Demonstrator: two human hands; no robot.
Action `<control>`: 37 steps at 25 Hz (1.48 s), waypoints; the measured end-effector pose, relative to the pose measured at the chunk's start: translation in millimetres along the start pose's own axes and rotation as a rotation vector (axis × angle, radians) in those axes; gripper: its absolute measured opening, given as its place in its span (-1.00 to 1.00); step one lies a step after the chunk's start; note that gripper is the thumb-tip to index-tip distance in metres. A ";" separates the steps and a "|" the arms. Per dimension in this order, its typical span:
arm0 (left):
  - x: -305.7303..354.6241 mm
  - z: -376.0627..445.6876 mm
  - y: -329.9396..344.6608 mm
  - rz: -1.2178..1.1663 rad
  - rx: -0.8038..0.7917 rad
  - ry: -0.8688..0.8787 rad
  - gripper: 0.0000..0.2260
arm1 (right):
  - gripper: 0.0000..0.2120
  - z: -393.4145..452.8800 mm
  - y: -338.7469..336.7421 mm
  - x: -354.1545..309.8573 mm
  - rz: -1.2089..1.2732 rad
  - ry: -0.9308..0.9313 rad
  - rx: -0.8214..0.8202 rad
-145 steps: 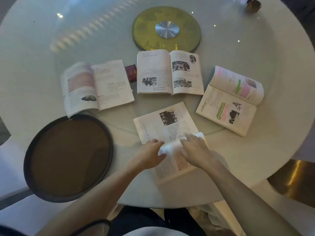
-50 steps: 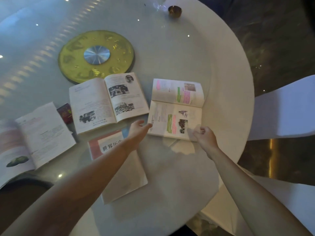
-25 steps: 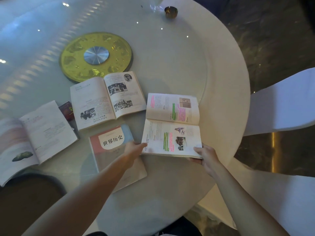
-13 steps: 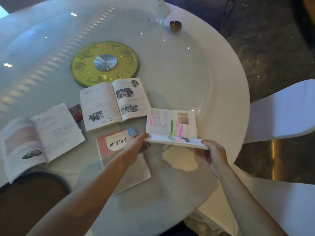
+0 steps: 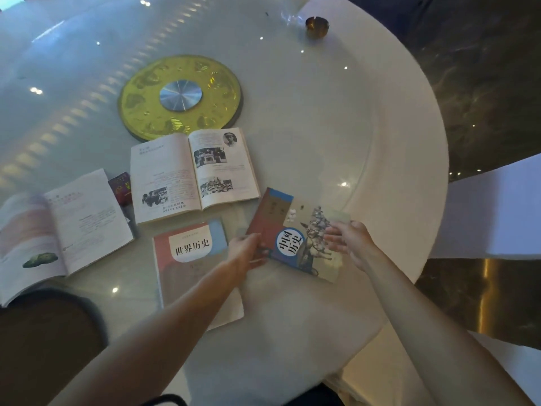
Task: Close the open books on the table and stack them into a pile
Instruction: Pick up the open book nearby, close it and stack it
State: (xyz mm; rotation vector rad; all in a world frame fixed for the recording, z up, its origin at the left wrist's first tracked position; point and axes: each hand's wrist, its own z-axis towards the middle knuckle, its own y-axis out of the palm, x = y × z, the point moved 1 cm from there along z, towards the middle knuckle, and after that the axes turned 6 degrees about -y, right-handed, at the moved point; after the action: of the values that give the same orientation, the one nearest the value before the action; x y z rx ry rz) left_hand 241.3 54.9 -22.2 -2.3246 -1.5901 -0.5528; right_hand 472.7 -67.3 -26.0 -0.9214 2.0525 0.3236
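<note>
A closed book with a red-and-blue cover and horsemen picture (image 5: pixel 295 230) lies tilted on the round white table (image 5: pixel 380 177). My left hand (image 5: pixel 246 253) grips its near left edge. My right hand (image 5: pixel 348 241) rests on its right side with fingers spread. Left of it lies another closed book with a red, blue and white cover (image 5: pixel 190 259), partly under my left forearm. An open book with black-and-white photos (image 5: pixel 193 174) lies behind them. A second open book (image 5: pixel 58 230) sits at the far left.
A gold disc with a silver centre (image 5: pixel 180 96) marks the table's middle. A small dark red box (image 5: pixel 120 187) lies between the open books. A dark round tray (image 5: pixel 44 347) is at the near left, a small brass bowl (image 5: pixel 317 25) at the far edge, a white chair (image 5: pixel 494 209) to the right.
The highlighted book that I held open a second ago has been folded shut; its cover now faces up, with my left hand on its edge and my right hand on top.
</note>
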 end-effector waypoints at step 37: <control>-47.8 -28.1 -62.1 0.008 0.029 0.176 -0.86 | -0.87 -41.3 52.6 51.5 -0.232 0.000 -0.195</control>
State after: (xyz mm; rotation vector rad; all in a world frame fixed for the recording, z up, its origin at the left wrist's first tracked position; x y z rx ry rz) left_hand 163.4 25.6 -18.4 -2.1931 -1.4973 -0.7067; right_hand 391.3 -77.7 -46.3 -1.2661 1.9137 0.4021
